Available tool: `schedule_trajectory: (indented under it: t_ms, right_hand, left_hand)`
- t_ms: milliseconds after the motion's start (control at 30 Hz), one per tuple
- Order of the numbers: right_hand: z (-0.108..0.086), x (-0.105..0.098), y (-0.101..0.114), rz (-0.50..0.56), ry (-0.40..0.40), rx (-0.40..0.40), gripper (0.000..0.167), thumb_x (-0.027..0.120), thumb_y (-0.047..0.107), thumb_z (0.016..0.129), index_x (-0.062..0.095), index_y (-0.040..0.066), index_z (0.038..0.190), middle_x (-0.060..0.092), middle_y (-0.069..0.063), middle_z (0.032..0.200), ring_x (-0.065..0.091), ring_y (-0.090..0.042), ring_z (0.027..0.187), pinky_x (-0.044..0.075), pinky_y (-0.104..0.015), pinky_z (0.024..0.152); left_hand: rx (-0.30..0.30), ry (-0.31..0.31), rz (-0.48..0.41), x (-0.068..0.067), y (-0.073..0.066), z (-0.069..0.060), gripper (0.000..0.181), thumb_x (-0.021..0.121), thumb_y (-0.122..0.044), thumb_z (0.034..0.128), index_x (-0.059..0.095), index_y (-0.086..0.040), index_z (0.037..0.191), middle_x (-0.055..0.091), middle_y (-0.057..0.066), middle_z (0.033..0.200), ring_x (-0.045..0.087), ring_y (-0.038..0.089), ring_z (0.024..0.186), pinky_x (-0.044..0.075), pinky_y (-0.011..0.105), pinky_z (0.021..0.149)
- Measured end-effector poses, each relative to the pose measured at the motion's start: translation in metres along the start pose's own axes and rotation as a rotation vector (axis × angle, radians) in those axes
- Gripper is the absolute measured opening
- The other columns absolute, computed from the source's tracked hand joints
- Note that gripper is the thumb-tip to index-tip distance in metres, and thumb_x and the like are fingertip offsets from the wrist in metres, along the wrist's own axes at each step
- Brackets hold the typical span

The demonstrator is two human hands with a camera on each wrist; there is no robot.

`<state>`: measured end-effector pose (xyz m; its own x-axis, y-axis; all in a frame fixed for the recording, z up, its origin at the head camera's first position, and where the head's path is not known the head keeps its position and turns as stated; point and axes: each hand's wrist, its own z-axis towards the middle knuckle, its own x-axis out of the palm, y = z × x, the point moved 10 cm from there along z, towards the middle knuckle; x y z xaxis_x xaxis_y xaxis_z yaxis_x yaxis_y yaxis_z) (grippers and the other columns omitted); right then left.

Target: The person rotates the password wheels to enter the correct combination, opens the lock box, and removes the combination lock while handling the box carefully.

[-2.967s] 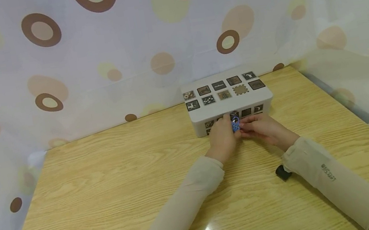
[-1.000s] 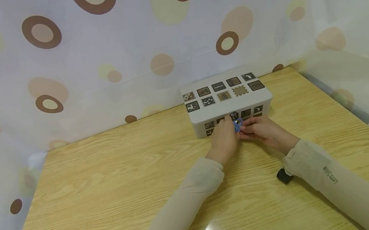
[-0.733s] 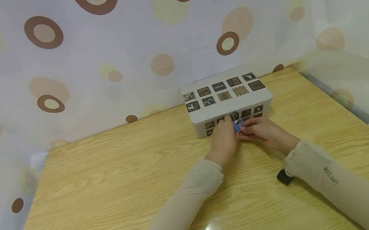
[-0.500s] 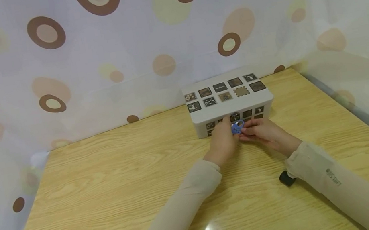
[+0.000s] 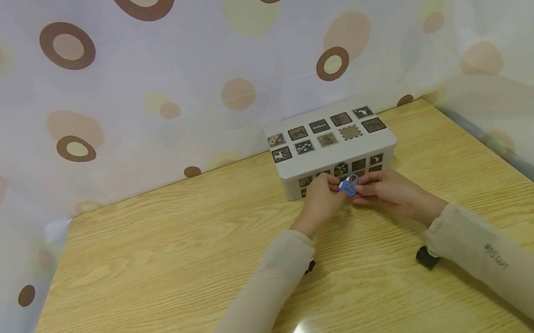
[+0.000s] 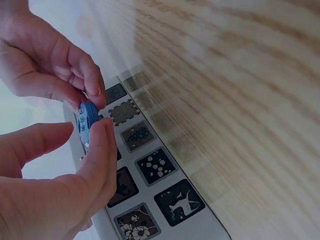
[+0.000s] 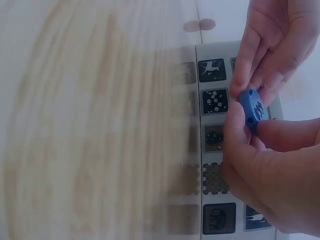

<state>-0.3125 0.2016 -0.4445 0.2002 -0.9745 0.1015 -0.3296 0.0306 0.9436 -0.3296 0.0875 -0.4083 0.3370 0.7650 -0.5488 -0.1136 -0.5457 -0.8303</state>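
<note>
In the head view a small blue combination padlock (image 5: 348, 188), with its shackle loop pointing up and to the right, is between both hands just in front of the white box (image 5: 334, 158). My right hand (image 5: 393, 192) pinches the padlock between thumb and fingers. My left hand (image 5: 322, 198) is at its left; in the left wrist view the fingertips touch or nearly touch the padlock (image 6: 88, 122), while the thumb stands apart from it. Number dials show on that side. A dark picture marks the padlock's face (image 7: 257, 107) in the right wrist view.
The white box bears rows of dark square pictures and stands at the back of the wooden table (image 5: 158, 279), near a dotted curtain (image 5: 198, 72). A small black item (image 5: 426, 257) shows by the right cuff, another dark item (image 5: 310, 266) by the left cuff.
The padlock has turned from upright to tilted and moved slightly right and towards the viewer. The left hand has drawn back a little, uncovering more of it; the right forearm shifted right.
</note>
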Motion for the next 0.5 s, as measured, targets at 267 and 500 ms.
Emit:
schedule_trajectory:
  t_ms: [267,500]
  right_hand:
    - [-0.005,-0.002,0.004,-0.097,0.041,0.014,0.034,0.045,-0.004,0.098,0.036,-0.023,0.125,0.057,-0.011,0.100,0.066,-0.009,0.085,0.053,-0.028,0.088]
    - [-0.005,-0.013,0.003,-0.215,0.036,-0.005,0.044,0.045,-0.002,0.099,0.032,-0.024,0.135,0.059,-0.016,0.113,0.064,-0.005,0.083,0.054,-0.024,0.082]
  left_hand:
    - [-0.042,0.049,-0.104,0.007,0.005,-0.001,0.025,0.069,-0.009,0.0870,0.062,0.001,0.108,0.063,0.008,0.094,0.057,0.013,0.083,0.047,0.018,0.066]
    - [-0.073,0.088,-0.131,0.016,0.005,-0.002,0.024,0.068,-0.008,0.0873,0.067,0.004,0.108,0.067,0.010,0.097,0.057,0.011,0.078,0.046,0.016,0.064]
